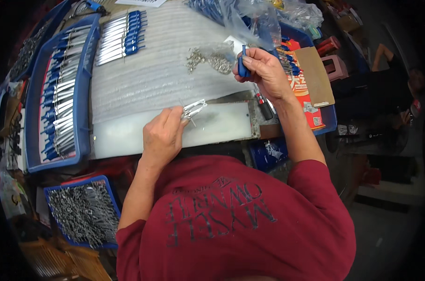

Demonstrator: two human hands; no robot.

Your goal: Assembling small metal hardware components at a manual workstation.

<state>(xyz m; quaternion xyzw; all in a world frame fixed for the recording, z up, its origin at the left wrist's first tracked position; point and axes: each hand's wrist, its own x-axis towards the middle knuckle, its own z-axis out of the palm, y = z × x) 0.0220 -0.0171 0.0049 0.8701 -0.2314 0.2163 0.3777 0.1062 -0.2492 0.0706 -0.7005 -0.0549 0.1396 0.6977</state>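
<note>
My left hand (162, 133) is closed over the near edge of the white board (229, 124). Its fingers pinch a slim silver metal piece (194, 108) with two prongs and a thin pin across it. Farther off and to the right, my right hand (268, 75) is raised, thumb and fingers closed on a small blue plastic part (243, 65). Left of that hand, a heap of small metal bits (217, 62) lies on the foam sheet (147, 79). At the back left, silver pieces with blue ends (115, 40) lie in a row.
On the left stands a blue tray (85, 93) of similar pieces. A blue bin (113, 194) of metal parts sits lower left. Clear bags (252, 30) with blue parts lie at the back. Cardboard (311, 70) and a black-and-red tool (265, 107) are at the right.
</note>
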